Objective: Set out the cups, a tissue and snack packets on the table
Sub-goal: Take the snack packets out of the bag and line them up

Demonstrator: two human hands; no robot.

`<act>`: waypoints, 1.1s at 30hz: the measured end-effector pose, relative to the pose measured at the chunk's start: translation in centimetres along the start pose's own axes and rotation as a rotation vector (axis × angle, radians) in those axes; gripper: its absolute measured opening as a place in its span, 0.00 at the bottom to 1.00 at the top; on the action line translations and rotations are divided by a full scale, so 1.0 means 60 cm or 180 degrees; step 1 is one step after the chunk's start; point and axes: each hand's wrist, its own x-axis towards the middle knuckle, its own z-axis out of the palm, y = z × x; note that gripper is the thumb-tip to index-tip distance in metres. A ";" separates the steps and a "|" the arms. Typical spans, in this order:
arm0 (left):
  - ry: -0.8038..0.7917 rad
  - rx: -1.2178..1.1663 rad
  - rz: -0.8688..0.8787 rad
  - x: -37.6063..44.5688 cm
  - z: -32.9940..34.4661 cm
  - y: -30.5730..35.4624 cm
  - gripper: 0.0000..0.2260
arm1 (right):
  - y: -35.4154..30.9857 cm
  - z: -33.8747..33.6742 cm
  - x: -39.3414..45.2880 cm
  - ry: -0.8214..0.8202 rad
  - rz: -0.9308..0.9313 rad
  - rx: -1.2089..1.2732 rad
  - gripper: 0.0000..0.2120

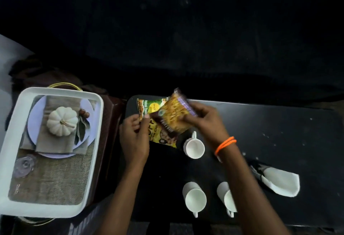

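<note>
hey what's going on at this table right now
A person is setting out snacks on a black table. The right hand holds a purple-edged packet above a green packet, which the left hand grips at its edge. Three white cups already stand on the table, two near the front edge, and a folded tissue lies to the right. A white tray sits off to the left.

On the green snack packet [160, 136] at frame centre I can read a "10". The rest of its lettering, and the other packet's [175, 117], is too blurred for me to read.
</note>
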 end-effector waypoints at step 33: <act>-0.2027 0.1931 0.1561 0.027 0.293 -0.009 0.29 | 0.117 -0.165 0.086 0.0854 0.0391 -0.1955 0.32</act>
